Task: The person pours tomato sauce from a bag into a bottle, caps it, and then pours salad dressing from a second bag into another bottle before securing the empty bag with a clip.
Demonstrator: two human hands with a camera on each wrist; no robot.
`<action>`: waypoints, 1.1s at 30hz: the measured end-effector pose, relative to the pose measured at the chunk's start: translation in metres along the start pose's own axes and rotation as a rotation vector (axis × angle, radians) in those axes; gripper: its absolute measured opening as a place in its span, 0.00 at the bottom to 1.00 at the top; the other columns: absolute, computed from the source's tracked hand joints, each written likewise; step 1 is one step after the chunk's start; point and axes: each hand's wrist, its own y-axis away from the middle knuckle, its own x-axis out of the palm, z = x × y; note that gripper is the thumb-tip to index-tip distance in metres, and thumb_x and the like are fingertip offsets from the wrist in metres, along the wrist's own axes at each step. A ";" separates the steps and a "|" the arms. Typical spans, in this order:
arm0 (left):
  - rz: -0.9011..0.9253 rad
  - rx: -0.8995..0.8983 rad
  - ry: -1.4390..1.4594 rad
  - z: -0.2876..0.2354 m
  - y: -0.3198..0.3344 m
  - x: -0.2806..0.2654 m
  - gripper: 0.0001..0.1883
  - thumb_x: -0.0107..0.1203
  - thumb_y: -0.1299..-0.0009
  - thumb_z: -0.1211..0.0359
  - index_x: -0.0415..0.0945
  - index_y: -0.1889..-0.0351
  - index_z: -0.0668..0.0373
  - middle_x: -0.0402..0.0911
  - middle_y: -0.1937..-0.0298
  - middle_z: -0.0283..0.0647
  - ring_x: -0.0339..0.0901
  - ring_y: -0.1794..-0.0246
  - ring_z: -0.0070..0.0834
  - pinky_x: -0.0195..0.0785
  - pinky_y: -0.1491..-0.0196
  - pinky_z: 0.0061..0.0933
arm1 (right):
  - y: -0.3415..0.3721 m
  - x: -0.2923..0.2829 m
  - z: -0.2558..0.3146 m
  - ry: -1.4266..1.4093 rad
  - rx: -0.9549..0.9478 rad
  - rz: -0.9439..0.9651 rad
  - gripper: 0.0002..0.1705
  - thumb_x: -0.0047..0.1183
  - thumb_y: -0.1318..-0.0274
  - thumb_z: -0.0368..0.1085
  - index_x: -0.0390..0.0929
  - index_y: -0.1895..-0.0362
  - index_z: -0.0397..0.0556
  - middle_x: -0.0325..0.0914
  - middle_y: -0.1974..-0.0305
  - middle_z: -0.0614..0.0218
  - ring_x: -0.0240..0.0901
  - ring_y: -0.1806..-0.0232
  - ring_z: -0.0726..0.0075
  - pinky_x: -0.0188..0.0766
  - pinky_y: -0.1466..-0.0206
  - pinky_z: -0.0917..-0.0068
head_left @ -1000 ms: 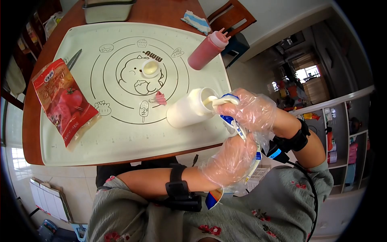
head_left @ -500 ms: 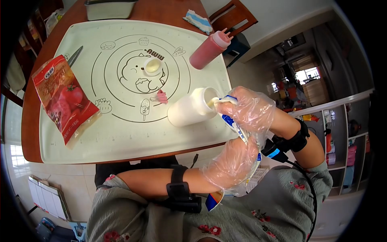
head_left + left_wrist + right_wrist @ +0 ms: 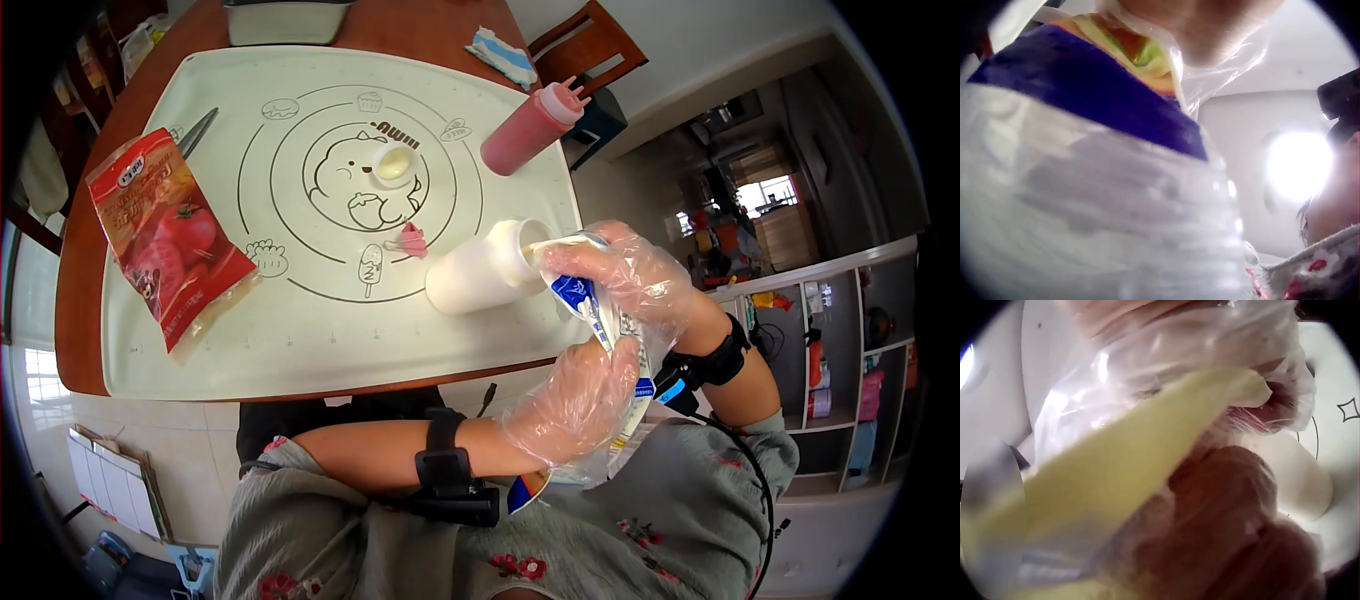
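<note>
On the mat's right side is a white squeeze bottle [image 3: 483,271], its uncapped mouth beside the right hand [image 3: 630,275]. Thumb and fingers of that gloved hand pinch the top of a white and blue bag [image 3: 575,291] at the bottle's rim. Lower down, the gloved left hand [image 3: 575,405] grips the bag's body. The left wrist view shows the bag [image 3: 1116,106] large and close, with a dark blue band. In the right wrist view the bag's pale yellow edge [image 3: 1129,444] crosses in front of the gloved fingers [image 3: 1222,506]; the bottle [image 3: 1300,478] is partly hidden.
A red tomato packet [image 3: 175,240] lies on the mat [image 3: 330,350] at left, beside a grey pointed tool [image 3: 199,132]. A white cap [image 3: 394,165] and a pink scrap [image 3: 411,240] lie mid-mat. A red sauce bottle [image 3: 528,132], cloth [image 3: 502,57] and tray [image 3: 285,25] are farther back.
Both hands keep their grip on the bag. The right hand's fingers have shifted slightly at the bottle's mouth, and more of the bag's blue print shows. The head view has moved a little.
</note>
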 end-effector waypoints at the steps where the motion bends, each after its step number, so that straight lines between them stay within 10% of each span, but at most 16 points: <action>1: 0.000 -0.021 0.022 0.000 0.000 0.000 0.20 0.37 0.21 0.62 0.70 0.69 0.69 0.67 0.81 0.54 0.61 0.80 0.49 0.59 0.71 0.46 | -0.001 0.001 -0.004 -0.049 0.000 -0.027 0.26 0.59 0.48 0.54 0.81 0.67 0.40 0.78 0.72 0.69 0.72 0.72 0.76 0.69 0.67 0.75; 33: 0.016 -0.076 0.177 0.004 0.009 0.010 0.20 0.36 0.21 0.58 0.69 0.59 0.68 0.70 0.74 0.52 0.65 0.73 0.46 0.62 0.63 0.43 | 0.003 0.008 -0.047 -0.311 -0.086 -0.112 0.16 0.53 0.46 0.36 0.76 0.59 0.34 0.80 0.69 0.59 0.77 0.72 0.73 0.73 0.68 0.80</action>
